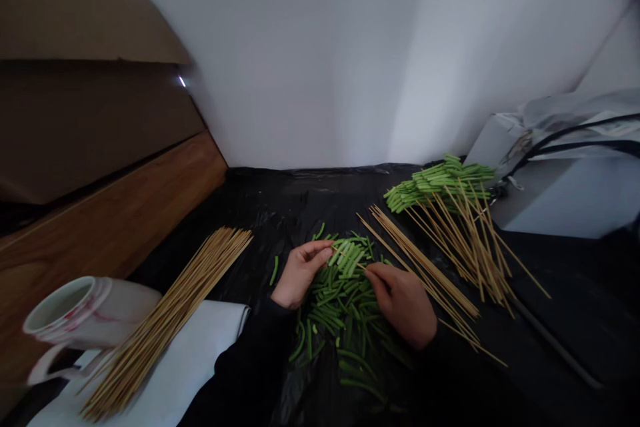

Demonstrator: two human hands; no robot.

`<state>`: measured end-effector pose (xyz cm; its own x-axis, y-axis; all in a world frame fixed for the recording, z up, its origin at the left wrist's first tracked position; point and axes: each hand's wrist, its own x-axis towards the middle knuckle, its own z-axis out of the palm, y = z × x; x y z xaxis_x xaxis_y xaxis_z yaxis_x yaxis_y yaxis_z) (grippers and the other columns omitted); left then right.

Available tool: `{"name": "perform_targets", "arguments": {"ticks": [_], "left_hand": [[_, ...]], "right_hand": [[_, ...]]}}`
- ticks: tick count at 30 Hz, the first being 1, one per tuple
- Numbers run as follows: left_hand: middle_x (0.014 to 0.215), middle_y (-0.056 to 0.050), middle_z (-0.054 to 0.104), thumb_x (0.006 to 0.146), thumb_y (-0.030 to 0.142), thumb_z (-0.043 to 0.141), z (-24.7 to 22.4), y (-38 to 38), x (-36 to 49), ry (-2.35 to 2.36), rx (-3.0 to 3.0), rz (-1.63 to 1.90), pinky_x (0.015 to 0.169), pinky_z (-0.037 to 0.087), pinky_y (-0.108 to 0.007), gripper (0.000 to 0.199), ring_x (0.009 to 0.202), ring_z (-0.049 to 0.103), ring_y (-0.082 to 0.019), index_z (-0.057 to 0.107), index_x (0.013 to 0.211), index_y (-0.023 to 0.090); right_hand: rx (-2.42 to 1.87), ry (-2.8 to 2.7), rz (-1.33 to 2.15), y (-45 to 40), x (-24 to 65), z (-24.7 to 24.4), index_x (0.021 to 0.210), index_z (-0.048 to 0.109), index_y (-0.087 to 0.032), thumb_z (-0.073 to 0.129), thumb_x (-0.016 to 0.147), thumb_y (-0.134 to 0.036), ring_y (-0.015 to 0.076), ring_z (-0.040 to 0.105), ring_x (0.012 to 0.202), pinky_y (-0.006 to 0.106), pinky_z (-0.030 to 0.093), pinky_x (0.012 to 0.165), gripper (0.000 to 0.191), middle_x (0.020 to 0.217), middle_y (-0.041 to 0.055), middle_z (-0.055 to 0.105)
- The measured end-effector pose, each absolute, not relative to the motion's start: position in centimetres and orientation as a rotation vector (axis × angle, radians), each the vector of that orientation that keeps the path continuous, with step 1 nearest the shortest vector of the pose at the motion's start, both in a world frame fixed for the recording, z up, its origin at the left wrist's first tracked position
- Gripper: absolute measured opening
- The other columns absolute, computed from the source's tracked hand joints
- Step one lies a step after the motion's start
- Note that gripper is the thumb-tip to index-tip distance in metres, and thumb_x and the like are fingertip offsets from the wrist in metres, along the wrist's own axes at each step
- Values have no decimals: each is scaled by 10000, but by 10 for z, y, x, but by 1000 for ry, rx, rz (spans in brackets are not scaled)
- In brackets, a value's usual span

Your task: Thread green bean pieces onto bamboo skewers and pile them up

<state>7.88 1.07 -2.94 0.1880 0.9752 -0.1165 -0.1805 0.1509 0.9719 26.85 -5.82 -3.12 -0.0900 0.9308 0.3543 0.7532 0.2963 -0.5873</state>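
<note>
One thin skewer (361,266) shows near the frame's centre, the left hand (299,273) pinching one side and the right hand (406,303) the other, a row of green stems (349,255) between them. Steady, level pressure through each stem's middle should avoid splitting; fingertips best stay clear of the tip.

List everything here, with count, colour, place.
Held skewer: one, tan with green pieces, middle
Loose pieces: many, green, around it
Loaded skewers: several, tan and green, back right
Bare skewers: two bunches, tan, left and right
Mug: one, white with red, left
Sheet: one, white, lower left
Sheeting: one, black, under pieces
Cardboard: uncounted, brown, upper left
Board: one, brown, left
Wall: one, white, back
Box: one, pale grey, right
Cords: two, black, by box
Bar: one, dark, lower right
Left hand and right hand: two, black-sleeved, at held skewer
</note>
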Motion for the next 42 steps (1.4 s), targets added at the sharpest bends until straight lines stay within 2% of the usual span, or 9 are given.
{"name": "perform_targets", "arguments": {"ticks": [4, 11, 16, 21, 27, 42], "left_hand": [[872, -56, 722, 622, 288, 804, -27, 11, 78, 1013, 1068, 1095, 750, 453, -273, 296, 759, 619, -149, 730, 874, 152], [768, -22, 697, 592, 244, 825, -27, 13, 75, 1006, 950, 1149, 700, 433, -249, 276, 698, 598, -118, 717, 828, 150], [759, -25, 705, 581, 225, 832, -25, 12, 76, 967, 860, 1130, 687, 436, -261, 278, 672, 602, -117, 721, 825, 152], [780, -35, 716, 574, 232, 838, -27, 12, 77, 970, 881, 1132, 710, 447, -256, 284, 702, 617, -119, 732, 824, 150], [771, -50, 717, 635, 296, 804, -28, 13, 77, 948, 896, 1122, 715, 465, -264, 261, 701, 620, -130, 738, 833, 138], [771, -60, 723, 611, 297, 819, -28, 13, 78, 947, 845, 1126, 745, 475, -276, 304, 713, 624, -135, 746, 855, 130]], "right_hand": [[-1484, -1894, 317, -58, 269, -33, 832, 630, -208, 391, 938, -267, 135, 616, 744, 240, 411, 720, 268, 808, 30, 677], [-1469, -1897, 313, -58, 270, -32, 752, 610, -213, 390, 935, -277, 135, 616, 742, 243, 418, 715, 293, 803, 31, 677], [-1469, -1897, 341, -58, 270, -32, 760, 611, -211, 388, 934, -270, 136, 619, 748, 245, 422, 723, 290, 808, 30, 676], [-1485, -1898, 352, -58, 269, -32, 814, 627, -210, 384, 939, -279, 139, 618, 750, 248, 417, 719, 282, 808, 30, 673], [-1492, -1889, 358, -59, 269, -32, 848, 631, -209, 385, 941, -276, 141, 613, 741, 248, 405, 716, 271, 795, 27, 668], [-1499, -1898, 337, -59, 268, -31, 880, 644, -209, 386, 944, -286, 141, 619, 734, 242, 403, 700, 277, 797, 30, 672]]}}
